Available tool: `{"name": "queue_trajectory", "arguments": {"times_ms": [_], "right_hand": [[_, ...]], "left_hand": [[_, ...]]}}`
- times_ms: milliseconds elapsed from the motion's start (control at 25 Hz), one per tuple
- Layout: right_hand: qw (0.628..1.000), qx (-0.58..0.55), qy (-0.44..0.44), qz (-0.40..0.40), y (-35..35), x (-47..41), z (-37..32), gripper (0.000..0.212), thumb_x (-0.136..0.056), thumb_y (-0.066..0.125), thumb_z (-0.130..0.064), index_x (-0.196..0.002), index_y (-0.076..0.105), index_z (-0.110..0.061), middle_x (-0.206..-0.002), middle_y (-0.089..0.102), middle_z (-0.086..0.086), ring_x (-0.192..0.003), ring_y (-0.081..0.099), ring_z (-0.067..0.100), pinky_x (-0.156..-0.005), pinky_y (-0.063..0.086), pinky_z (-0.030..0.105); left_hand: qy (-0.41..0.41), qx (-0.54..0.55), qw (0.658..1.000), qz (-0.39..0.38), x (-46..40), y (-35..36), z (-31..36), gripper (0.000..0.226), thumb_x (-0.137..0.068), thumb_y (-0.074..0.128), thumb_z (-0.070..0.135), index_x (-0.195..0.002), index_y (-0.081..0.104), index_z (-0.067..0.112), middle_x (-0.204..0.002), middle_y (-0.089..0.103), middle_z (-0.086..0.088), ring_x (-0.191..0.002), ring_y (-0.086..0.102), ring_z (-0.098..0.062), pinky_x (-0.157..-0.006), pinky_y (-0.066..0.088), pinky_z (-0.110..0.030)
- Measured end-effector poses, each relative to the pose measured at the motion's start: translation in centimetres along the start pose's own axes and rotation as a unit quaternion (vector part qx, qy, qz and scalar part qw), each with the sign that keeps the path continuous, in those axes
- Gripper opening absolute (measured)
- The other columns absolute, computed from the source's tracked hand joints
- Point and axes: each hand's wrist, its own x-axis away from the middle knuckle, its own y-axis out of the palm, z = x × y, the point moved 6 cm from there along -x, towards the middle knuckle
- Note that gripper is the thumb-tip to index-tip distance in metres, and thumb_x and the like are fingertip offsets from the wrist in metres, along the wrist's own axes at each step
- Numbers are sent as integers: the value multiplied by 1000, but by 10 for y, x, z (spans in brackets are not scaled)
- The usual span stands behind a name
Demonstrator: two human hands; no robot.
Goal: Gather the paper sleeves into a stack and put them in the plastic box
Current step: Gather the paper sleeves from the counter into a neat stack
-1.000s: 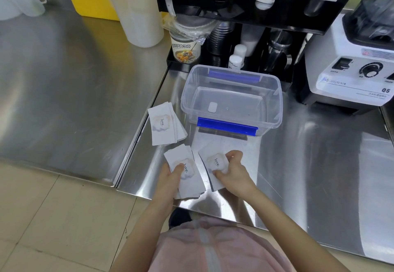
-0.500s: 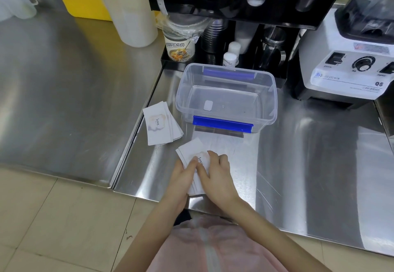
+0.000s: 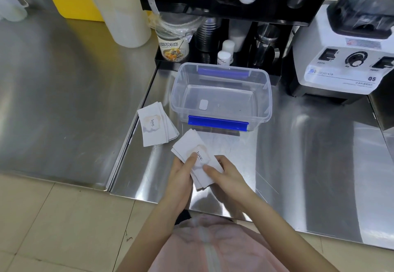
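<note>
A stack of white paper sleeves (image 3: 193,147) printed "love." is held between both hands just above the steel counter, in front of the box. My left hand (image 3: 181,174) grips its left side with the thumb on top. My right hand (image 3: 226,172) holds its right edge. A second, fanned pile of paper sleeves (image 3: 156,126) lies on the counter to the left of the box. The clear plastic box (image 3: 267,101) with blue clips stands open behind the hands; only a small white tag shows on its bottom.
A white blender base (image 3: 345,62) stands at the right. Behind the box a black machine (image 3: 234,5) holds cups, small bottles and a metal jug. A printed cup (image 3: 173,48) and a white roll (image 3: 125,16) stand at the back left. The counter edge runs just below my hands.
The two separate piles in front of the box have been brought together into one stack, now held by both hands. The pile at the left has not moved.
</note>
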Motion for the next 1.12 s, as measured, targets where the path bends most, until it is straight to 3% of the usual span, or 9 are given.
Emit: {"name": "queue_trajectory", "arguments": {"times_ms": [80,200,360,440,640,760,840,1000,1120], "right_hand": [[999,23,-37,-4,-11,2,-7,14,-89,55,-8,-101,49,-13,-87,57,1,-53,58,-7,-41,39,2],[976,188,-106,20,-32,-2,-12,19,-88,57,-14,-104,52,-21,-94,58,0,-70,54,8,-55,38,-1],[911,372,-175,41,-43,-13,-7,32,-90,51,-15,-122,49,-17,-112,52,7,-94,53,22,-72,33,8],[902,378,-199,63,-40,-14,-4,35,-89,50,-12,-124,49,-16,-116,48,9,-103,54,27,-86,38,22],[902,349,-222,120,-32,-10,12,49,-84,54,-8,-131,44,-15,-134,32,11,-118,46,22,-91,34,17],[924,292,-221,107,-35,-7,13,57,-85,51,-5,-137,34,-20,-136,27,2,-115,44,9,-93,39,8],[940,253,-200,111,-39,-6,16,61,-87,47,-2,-141,26,-20,-134,32,-1,-110,44,5,-80,35,-2],[941,242,-191,136,-33,-2,21,55,-91,41,0,-141,26,-17,-134,40,8,-106,53,21,-75,31,10],[929,251,-217,164,-35,-2,20,51,-92,38,0,-139,30,-16,-132,42,8,-101,54,21,-73,32,11]], "left_hand": [[4,6,1000,-25,-7,-7,8,16,-91,47,9,-102,55,17,-93,68,-1,-74,70,-5,-64,58,-21],[15,-76,995,-62,-11,-14,20,24,-87,53,3,-110,49,11,-94,65,-2,-69,69,0,-64,56,-14],[91,-379,918,-78,-15,-7,12,26,-82,63,13,-102,51,25,-92,61,3,-81,62,-15,-73,52,-19],[114,-430,894,-59,-18,-7,3,28,-82,63,19,-100,45,32,-98,59,4,-86,58,-19,-79,48,-25],[142,-432,890,-25,-18,-7,-13,60,-80,64,18,-129,30,20,-125,42,6,-118,48,-21,-103,39,-37],[135,-426,895,-19,-23,-12,-14,45,-81,64,21,-116,36,27,-121,52,2,-111,53,-21,-88,42,-17],[135,-436,890,-18,-24,-13,-12,38,-82,63,23,-107,35,29,-115,56,-1,-104,54,-18,-77,41,-14],[169,-440,882,-8,-18,-3,-13,41,-84,60,15,-107,29,26,-116,50,-4,-107,52,-22,-93,41,-29],[177,-450,875,3,-19,4,-10,39,-84,57,10,-116,34,17,-115,43,1,-108,46,-18,-95,34,-24]]}}
